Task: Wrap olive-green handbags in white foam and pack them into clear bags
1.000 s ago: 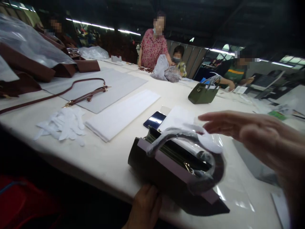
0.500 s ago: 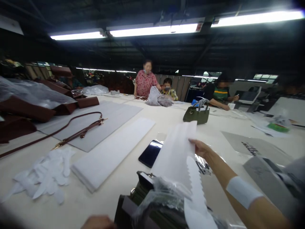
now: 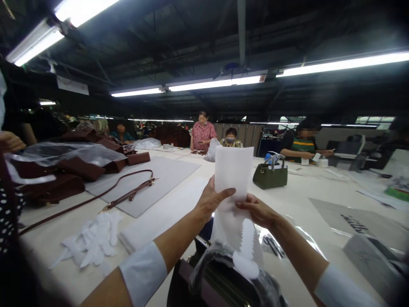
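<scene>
A long white sheet of thin packing material stands raised between my hands, its lower end reaching down toward a dark green handbag. My left hand grips the sheet's left side, thumb across the front. On the right side my right hand pinches it, with the fingers partly hidden behind. The handbag's handles are wrapped in clear plastic, and a white strip with a scalloped edge lies against them. Part of a dark phone shows behind my left forearm.
A small green handbag stands farther back. White cut-outs and a stack of white sheets lie left, near brown straps and brown bags. A printed plastic bag lies right. Co-workers are around the table; one stands close at left.
My left hand has come up from the bottom edge and now holds the sheet too. The sheet is lifted more upright, and the view has tilted up. Another person has appeared at far left.
</scene>
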The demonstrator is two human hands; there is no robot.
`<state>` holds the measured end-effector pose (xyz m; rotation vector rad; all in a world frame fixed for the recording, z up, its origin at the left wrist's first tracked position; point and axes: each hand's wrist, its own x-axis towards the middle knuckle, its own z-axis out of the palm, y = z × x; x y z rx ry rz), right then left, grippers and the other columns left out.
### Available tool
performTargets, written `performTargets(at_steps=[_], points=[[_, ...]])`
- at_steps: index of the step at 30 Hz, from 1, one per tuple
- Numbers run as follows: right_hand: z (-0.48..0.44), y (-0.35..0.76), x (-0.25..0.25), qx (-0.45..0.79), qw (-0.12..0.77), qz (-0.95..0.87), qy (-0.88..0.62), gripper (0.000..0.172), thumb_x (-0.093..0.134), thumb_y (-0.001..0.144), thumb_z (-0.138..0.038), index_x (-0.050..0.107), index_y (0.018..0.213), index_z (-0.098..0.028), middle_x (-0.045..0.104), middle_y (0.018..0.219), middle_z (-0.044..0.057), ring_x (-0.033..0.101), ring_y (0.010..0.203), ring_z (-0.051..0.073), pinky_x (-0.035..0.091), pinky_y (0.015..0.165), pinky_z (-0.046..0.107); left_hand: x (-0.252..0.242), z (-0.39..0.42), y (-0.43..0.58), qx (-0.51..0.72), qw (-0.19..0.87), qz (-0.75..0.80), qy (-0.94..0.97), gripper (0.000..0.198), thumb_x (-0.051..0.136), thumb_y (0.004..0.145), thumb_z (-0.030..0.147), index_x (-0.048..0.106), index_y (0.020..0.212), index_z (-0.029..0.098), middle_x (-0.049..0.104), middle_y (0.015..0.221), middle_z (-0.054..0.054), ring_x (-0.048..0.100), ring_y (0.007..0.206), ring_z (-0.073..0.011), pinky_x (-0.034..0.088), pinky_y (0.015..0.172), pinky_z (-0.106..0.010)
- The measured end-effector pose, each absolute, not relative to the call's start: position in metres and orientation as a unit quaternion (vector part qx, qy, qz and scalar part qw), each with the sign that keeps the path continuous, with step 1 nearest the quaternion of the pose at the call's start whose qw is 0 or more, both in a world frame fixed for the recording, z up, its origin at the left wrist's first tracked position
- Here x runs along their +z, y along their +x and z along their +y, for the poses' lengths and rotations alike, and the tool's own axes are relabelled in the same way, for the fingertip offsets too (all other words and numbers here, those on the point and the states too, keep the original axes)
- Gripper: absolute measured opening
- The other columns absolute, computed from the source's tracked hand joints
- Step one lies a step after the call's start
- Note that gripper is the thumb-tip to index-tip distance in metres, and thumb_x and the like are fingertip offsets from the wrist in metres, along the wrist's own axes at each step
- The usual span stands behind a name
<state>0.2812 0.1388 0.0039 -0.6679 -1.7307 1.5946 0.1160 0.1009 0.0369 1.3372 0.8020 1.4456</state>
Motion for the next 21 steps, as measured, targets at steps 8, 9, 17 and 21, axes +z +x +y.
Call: performTargets(at_steps=[8, 9, 17, 21], points=[[0.115, 0.295, 0.041, 0.466, 0.394, -0.706, -0.360, 0.053, 0.075, 0.058, -0.033, 0.058, 0.107, -0.019, 0.056, 0.115, 0.012, 0.052, 0.102, 0.030, 0.052, 0.067, 0.034, 0.028, 0.082, 0.123, 0.579, 0.468, 0.354, 0.566, 0.035, 0.065, 0.068, 0.031, 0.058, 0.096, 0.011, 0.066, 0.083, -0.006, 0.061, 0.075, -0.0199, 0.049, 0.071, -0.033], [0.109, 0.296, 0.050, 0.459, 0.407, -0.704, -0.357, 0.062, 0.073, 0.061, -0.036, 0.050, 0.118, -0.024, 0.047, 0.127, 0.011, 0.049, 0.108, 0.030, 0.052, 0.064, 0.032, 0.029, 0.081, 0.126, 0.583, 0.458, 0.355, 0.570, 0.036, 0.065, 0.067, 0.029, 0.057, 0.098, 0.012, 0.066, 0.086, -0.006, 0.060, 0.078, -0.0197, 0.048, 0.073, -0.033], [0.096, 0.294, 0.069, 0.487, 0.469, -0.678, -0.290, 0.050, 0.068, 0.068, -0.042, 0.052, 0.108, -0.016, 0.063, 0.095, 0.009, 0.062, 0.076, 0.020, 0.055, 0.055, 0.028, 0.065, 0.048, 0.117, 0.573, 0.377, 0.378, 0.622, 0.047, 0.068, 0.066, 0.025, 0.049, 0.108, 0.016, 0.059, 0.105, -0.009, 0.055, 0.099, -0.0227, 0.042, 0.090, -0.044], [0.091, 0.331, 0.045, 0.465, 0.381, -0.737, -0.308, 0.034, 0.065, 0.070, -0.042, 0.064, 0.088, -0.012, 0.065, 0.084, 0.007, 0.061, 0.073, 0.019, 0.055, 0.063, 0.033, 0.054, -0.021, 0.086, 0.621, 0.023, 0.406, 0.670, 0.005, 0.051, 0.079, 0.021, 0.052, 0.083, 0.018, 0.050, 0.117, -0.006, 0.040, 0.119, -0.0224, 0.027, 0.104, -0.046]])
